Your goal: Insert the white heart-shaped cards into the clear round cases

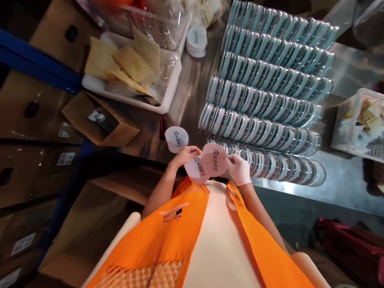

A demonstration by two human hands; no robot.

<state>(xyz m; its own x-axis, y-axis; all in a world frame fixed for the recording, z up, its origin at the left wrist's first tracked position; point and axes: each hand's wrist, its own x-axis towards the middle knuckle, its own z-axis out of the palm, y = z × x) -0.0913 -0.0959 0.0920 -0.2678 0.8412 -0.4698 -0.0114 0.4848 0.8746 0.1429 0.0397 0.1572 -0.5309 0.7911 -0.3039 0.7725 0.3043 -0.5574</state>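
Just in front of my chest, my left hand (185, 156) is closed on the edge of a round white card printed "Sbeauty" (195, 173). My right hand (241, 169), in a pale glove, pinches the edge of a second round card (214, 161) with the same print. The two cards overlap in the middle. Beyond my left hand, more of these cards (177, 139) lie at the table's near edge. Close to my right hand begins the nearest row of clear-rimmed round discs standing on edge (279, 165).
Several more rows of discs (264, 124) fill the metal table (351, 180). Another card stack (196, 42) sits farther back. A white tray of brown envelopes (169, 94), a small red-and-black tool (162, 127) and an open carton (102, 120) are leftward; a white basket (360, 124) stands right.
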